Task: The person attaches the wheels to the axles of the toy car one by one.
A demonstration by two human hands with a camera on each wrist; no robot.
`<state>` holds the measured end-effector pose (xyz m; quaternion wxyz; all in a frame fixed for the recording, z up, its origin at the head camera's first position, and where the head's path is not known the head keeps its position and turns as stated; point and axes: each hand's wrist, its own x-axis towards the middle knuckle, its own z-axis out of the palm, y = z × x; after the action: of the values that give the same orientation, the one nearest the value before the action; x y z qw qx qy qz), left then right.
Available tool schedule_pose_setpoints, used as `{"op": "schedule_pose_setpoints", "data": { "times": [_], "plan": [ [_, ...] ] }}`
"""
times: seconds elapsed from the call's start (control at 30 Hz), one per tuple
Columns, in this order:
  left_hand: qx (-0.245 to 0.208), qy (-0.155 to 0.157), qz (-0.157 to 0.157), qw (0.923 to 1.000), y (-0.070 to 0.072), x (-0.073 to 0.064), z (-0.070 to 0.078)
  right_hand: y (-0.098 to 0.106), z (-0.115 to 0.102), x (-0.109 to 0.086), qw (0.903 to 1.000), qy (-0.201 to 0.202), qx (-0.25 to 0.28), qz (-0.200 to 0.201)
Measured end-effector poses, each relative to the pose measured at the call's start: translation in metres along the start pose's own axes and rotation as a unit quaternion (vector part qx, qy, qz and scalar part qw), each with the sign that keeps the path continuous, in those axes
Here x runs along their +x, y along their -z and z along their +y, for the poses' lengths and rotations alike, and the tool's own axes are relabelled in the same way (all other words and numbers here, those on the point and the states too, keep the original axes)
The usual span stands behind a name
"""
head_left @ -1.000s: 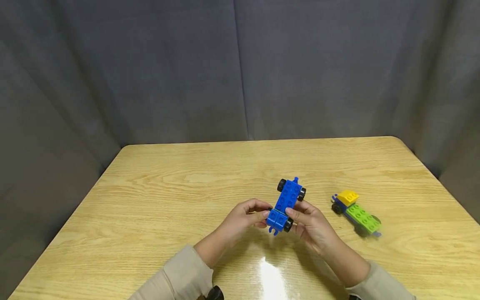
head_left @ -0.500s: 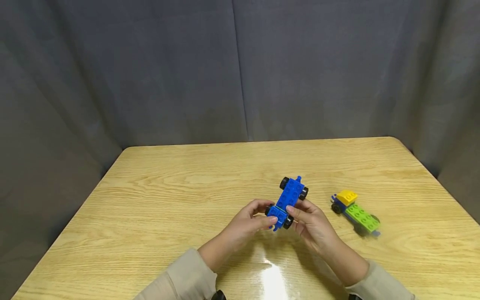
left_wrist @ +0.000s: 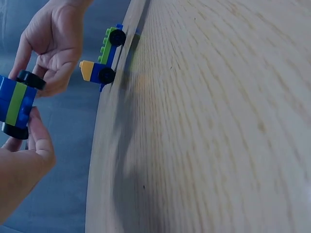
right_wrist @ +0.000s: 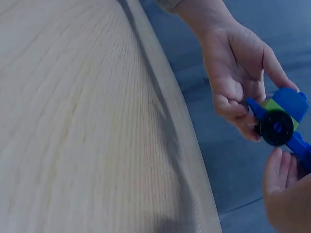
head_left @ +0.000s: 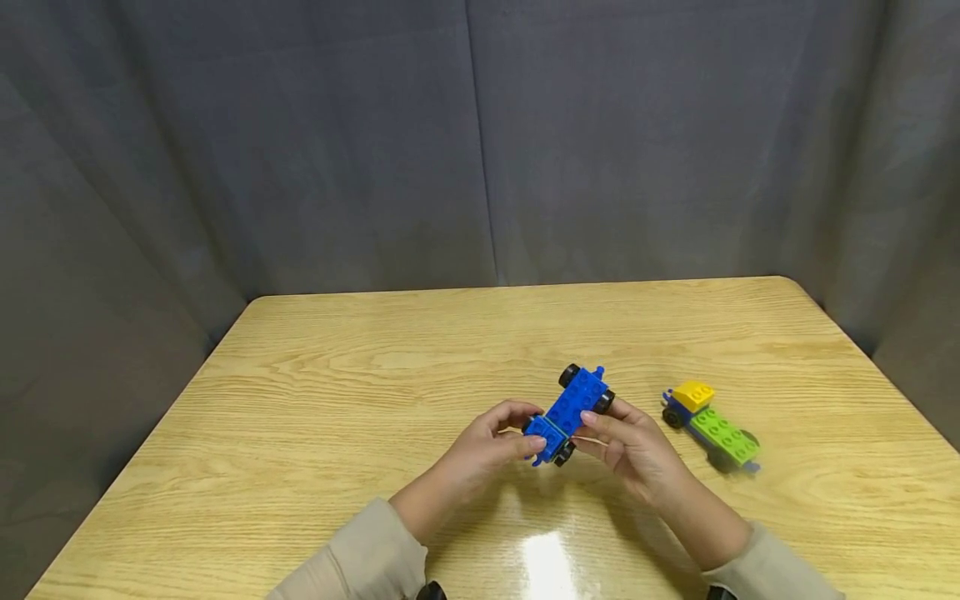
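Note:
Both hands hold a blue toy brick car (head_left: 576, 407) above the table, tilted with its far end up to the right. My left hand (head_left: 487, 446) pinches the near, raised end, thumb on top and fingers by a black wheel. My right hand (head_left: 637, 446) grips the middle of the base, thumb on its studs. A green strip (left_wrist: 16, 104) shows beneath the raised blue block in the left wrist view. The right wrist view shows a black wheel (right_wrist: 277, 127) of the car from the side. A second brick car (head_left: 722, 433), lime green with a yellow sloped brick, stands right of the hands.
The light wood table (head_left: 360, 358) reaches back to a dark grey curtain (head_left: 337, 150), which also hangs at both sides. A bright glare patch (head_left: 546, 567) lies on the table's near side.
The held blue car has tilted further to the right. My left thumb has moved from its side onto the top of the raised end. The green and yellow car stays in place.

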<state>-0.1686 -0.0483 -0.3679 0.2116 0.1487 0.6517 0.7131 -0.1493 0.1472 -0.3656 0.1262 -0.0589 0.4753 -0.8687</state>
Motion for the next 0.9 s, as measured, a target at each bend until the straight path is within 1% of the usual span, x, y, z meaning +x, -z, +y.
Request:
{"op": "schedule_pose_setpoints", "data": {
  "times": [0.13,0.23,0.33,0.4,0.53,0.67,0.73,0.83,0.9],
  "plan": [
    [0.001,0.004,-0.007,1.0000,0.005,0.000,-0.001,0.005,-0.002,0.001,0.9993,0.009,0.004,-0.036],
    [-0.001,0.006,-0.010,0.9999,0.008,0.001,-0.002,0.008,-0.002,0.002,0.9984,0.018,0.007,-0.054],
    [0.001,0.007,-0.014,0.9999,0.010,0.001,-0.003,0.011,-0.003,0.002,0.9974,0.024,0.009,-0.067],
    [0.004,0.010,-0.018,0.9998,0.012,0.001,-0.003,0.012,-0.003,0.002,0.9975,0.024,0.011,-0.065],
    [0.006,0.025,-0.024,0.9994,0.015,0.001,-0.004,0.015,-0.004,0.002,0.9988,0.018,0.009,-0.045],
    [-0.006,0.037,-0.020,0.9991,0.016,0.001,-0.005,0.016,-0.006,0.001,0.9997,0.012,0.005,-0.022],
    [-0.012,0.039,-0.017,0.9990,0.015,0.000,-0.004,0.016,-0.007,0.000,1.0000,0.007,0.006,-0.003],
    [-0.019,0.041,-0.009,0.9989,0.014,0.000,-0.002,0.014,-0.009,-0.001,0.9993,-0.004,-0.003,0.037],
    [-0.023,0.038,-0.003,0.9990,0.014,0.001,-0.002,0.013,-0.010,-0.001,0.9985,-0.012,-0.008,0.053]
  ]
}}
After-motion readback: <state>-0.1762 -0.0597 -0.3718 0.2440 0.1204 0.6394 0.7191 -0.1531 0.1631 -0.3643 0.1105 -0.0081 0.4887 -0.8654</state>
